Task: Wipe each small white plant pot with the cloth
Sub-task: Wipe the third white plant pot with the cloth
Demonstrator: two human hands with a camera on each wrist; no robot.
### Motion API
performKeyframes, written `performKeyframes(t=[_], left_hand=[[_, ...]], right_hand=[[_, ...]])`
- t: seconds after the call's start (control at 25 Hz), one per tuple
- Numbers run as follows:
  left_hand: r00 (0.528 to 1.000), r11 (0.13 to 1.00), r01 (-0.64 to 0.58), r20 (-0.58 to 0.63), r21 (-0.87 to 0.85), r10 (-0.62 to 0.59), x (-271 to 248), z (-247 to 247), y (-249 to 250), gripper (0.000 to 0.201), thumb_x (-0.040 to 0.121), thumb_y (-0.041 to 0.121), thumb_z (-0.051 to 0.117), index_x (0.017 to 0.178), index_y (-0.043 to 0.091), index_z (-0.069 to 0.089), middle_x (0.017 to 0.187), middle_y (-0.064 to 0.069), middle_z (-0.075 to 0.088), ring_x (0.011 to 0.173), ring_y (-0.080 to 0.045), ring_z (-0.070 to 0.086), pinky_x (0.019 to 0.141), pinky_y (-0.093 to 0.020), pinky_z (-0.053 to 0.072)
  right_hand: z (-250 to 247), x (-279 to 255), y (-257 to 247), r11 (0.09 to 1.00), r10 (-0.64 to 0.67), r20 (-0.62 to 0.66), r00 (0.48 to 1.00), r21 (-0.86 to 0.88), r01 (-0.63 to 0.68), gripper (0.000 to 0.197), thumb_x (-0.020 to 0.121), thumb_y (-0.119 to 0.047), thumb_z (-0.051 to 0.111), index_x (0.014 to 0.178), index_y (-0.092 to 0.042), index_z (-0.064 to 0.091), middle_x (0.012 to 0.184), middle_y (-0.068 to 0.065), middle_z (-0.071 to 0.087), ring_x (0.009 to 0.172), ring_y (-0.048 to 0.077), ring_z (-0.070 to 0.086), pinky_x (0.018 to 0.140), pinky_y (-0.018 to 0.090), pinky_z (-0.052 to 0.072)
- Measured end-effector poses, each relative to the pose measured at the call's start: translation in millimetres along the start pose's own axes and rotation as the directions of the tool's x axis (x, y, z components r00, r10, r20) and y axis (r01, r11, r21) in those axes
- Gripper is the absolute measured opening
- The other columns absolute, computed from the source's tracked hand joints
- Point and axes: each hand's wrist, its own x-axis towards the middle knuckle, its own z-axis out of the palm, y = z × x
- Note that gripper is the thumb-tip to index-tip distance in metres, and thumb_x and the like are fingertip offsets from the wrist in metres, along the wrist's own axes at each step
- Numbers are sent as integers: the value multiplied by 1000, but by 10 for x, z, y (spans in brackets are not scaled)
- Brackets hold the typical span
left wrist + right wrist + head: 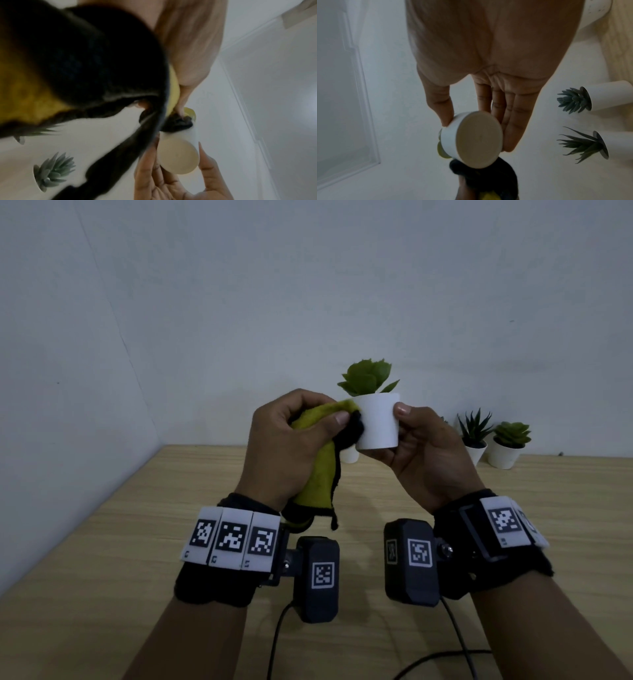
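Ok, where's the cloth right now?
In the head view the cloth is bunched in the left hand, left of centre above the table, its top end pressed against the side of the white pot held by the right hand.

1. We see a plain indoor room: a bare pale wall [308, 285] meeting in a corner.
2. A light wood-grain tabletop [137, 525] carries small white pots of succulents [507, 445], like home decor.
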Motion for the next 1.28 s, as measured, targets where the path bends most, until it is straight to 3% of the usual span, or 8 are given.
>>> performKeyframes(t=[0.2, 0.36, 0.52, 0.68, 0.84, 1.04, 1.2, 1.28], left_hand=[[998, 999, 48, 38, -15, -47, 1, -23, -5, 11, 77, 12, 78, 85, 10, 71, 84, -6, 73, 77, -17, 69, 70, -32, 57], [995, 992, 56, -79, -113, -65, 13, -27, 9, 8, 79, 11, 76, 85, 12, 70, 85, -6, 72, 79, -20, 68, 73, -36, 58], [998, 998, 54, 23, -40, -53, -16, -13, 35, 11, 77, 11, 78, 84, 10, 70, 82, -5, 72, 75, -14, 68, 67, -28, 57], [992, 993, 45, -115, -108, -58, 8, 5, -3, 8, 79, 13, 77, 83, 15, 71, 85, -6, 72, 80, -22, 68, 74, -40, 59], [995, 992, 98, 2, -79, -98, -5, 3, -2, 13, 77, 9, 78, 86, 6, 70, 83, -6, 72, 74, -16, 69, 67, -28, 57], [997, 996, 74, 37, -42, -73, -7, -1, 6, 13, 75, 7, 79, 85, 6, 71, 80, -5, 72, 73, -13, 69, 66, -27, 56], [994, 992, 73, -74, -105, -81, 11, -19, -52, 9, 78, 7, 77, 83, 10, 71, 83, -8, 73, 80, -25, 71, 72, -39, 59], [995, 992, 86, -35, -89, -90, 5, -21, -56, 8, 78, 7, 77, 84, 8, 71, 81, -8, 73, 76, -24, 71, 67, -37, 59]], right_hand=[[33, 1, 29, 1000, -5, -34, 999, 28, 6, 50, 83, -18, 59, 126, 6, 54, 120, 28, 62, 92, 30, 70, 71, 38, 60], [41, -1, 69, 998, -13, -14, 1000, -60, 13, 48, 79, -20, 59, 120, 5, 58, 116, 26, 65, 93, 33, 70, 73, 43, 60], [8, 7, 63, 995, -36, -45, 998, -93, 31, 47, 77, -20, 61, 117, 5, 59, 116, 27, 65, 92, 34, 70, 71, 41, 60], [4, -3, 61, 989, -31, -26, 999, -147, 27, 34, 74, -18, 64, 103, 0, 64, 101, 19, 70, 91, 34, 69, 67, 41, 60], [-2, 5, 91, 992, -53, -56, 997, -117, 46, 46, 78, -21, 62, 117, 4, 60, 118, 28, 64, 94, 34, 69, 69, 39, 59], [40, -6, 75, 981, -64, 3, 998, -184, 64, 50, 73, -27, 78, 113, 0, 65, 110, 19, 70, 97, 30, 68, 81, 43, 57], [68, -27, 53, 987, -49, 60, 997, -147, 57, 49, 67, -34, 72, 106, -5, 69, 106, 14, 72, 96, 27, 69, 80, 44, 58], [72, -21, 51, 989, -61, 37, 997, -131, 65, 48, 70, -36, 71, 106, -5, 70, 113, 19, 69, 100, 30, 67, 80, 45, 59]])
